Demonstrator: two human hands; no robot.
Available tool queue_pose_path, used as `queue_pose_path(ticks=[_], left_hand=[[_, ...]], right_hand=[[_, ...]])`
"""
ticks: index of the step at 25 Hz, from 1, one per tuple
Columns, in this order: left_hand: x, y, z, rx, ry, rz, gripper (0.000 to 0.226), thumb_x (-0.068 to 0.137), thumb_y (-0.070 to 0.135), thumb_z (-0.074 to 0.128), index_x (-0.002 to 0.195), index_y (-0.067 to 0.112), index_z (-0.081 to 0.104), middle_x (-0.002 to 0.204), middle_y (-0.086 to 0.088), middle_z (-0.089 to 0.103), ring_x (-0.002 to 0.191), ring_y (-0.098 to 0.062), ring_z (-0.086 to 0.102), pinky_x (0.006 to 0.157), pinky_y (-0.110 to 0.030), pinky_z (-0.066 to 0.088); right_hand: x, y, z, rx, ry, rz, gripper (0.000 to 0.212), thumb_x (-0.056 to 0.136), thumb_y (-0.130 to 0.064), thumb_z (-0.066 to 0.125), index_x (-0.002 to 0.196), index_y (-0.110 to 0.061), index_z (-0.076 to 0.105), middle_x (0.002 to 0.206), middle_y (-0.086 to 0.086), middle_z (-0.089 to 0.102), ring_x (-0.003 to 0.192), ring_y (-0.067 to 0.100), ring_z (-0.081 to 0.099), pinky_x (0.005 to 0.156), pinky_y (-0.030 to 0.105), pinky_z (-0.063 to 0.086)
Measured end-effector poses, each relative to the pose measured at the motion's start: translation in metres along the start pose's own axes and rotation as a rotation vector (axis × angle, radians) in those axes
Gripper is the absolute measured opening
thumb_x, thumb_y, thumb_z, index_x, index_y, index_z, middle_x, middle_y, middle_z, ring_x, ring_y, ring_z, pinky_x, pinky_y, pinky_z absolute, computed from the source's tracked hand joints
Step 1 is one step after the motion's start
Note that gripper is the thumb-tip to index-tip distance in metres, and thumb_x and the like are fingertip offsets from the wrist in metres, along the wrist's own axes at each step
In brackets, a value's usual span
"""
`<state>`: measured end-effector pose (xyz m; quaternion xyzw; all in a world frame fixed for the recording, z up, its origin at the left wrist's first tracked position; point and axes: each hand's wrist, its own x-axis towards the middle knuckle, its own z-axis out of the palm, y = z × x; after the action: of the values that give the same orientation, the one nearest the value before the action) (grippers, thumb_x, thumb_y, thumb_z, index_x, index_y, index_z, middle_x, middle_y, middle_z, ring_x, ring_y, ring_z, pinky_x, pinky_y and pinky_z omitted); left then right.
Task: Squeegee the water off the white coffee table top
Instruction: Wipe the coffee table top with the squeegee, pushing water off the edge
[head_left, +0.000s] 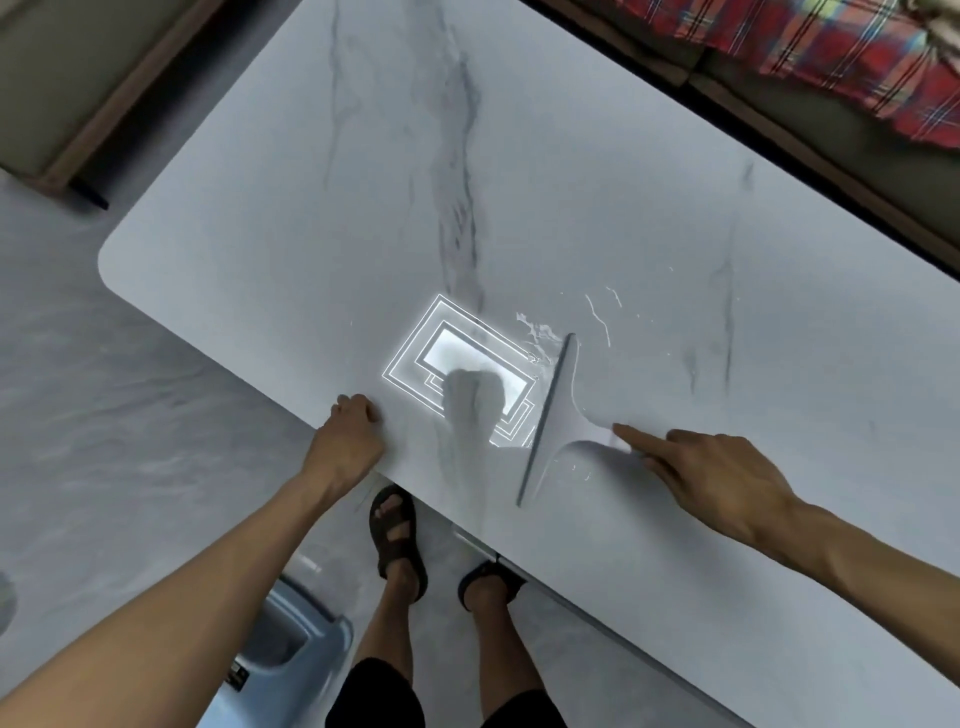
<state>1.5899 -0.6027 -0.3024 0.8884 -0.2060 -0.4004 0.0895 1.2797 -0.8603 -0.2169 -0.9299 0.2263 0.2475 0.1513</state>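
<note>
- Gripping the handle of a white squeegee (551, 426), the right hand (711, 478) is reaching in from the right with its forefinger lying straight along the handle and the other fingers curled around it.
- The squeegee's long blade is lying on the white coffee table top (363, 208) near its near edge, running diagonally from the far right down toward the person.
- Thin streaks and a small puddle of water (540, 335) are glinting just beyond the blade's far end, with a few more streaks to the right of it.
- The left hand (347, 441) is resting on the near edge of the table, its fingers curled loosely over the rim and holding nothing.
- A bright rectangular reflection of a ceiling light (467, 358) is showing on the wet, grey-veined surface between the two hands.
- The person's feet, in dark sandals (397, 540), are standing on the pale floor below the table edge.
- A pale blue object (306, 644) is sitting on the floor by the left leg; what it is, I cannot tell.
- A red plaid cloth (810, 47) is lying on the seat beyond the table's far side.
</note>
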Motion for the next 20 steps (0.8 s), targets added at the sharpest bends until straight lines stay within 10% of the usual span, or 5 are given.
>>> queue_pose_path(ticks=[12,20], left_hand=[[0.016,-0.073,-0.058,-0.293,0.354,-0.180,0.019,0.084,0.006,0.049,0.096,0.019,0.044,0.086,-0.001,0.055,0.075,-0.025,0.054,0.060,-0.031,0.039],[0.023,-0.055,-0.057,-0.269,0.193,-0.109,0.019,0.082,0.005,0.047,0.096,0.017,0.048,0.078,0.000,0.056,0.066,-0.014,0.053,0.050,-0.027,0.034]], right_hand=[[0.187,-0.230,0.004,-0.019,-0.037,-0.500,0.048,0.103,-0.030,0.035,0.147,-0.043,0.025,0.104,0.005,0.061,0.081,0.027,0.060,0.062,0.031,0.035],[0.185,-0.161,-0.017,0.062,0.036,-0.293,0.042,0.101,-0.039,0.029,0.142,-0.051,0.031,0.087,-0.001,0.059,0.083,0.027,0.061,0.063,0.033,0.039]])
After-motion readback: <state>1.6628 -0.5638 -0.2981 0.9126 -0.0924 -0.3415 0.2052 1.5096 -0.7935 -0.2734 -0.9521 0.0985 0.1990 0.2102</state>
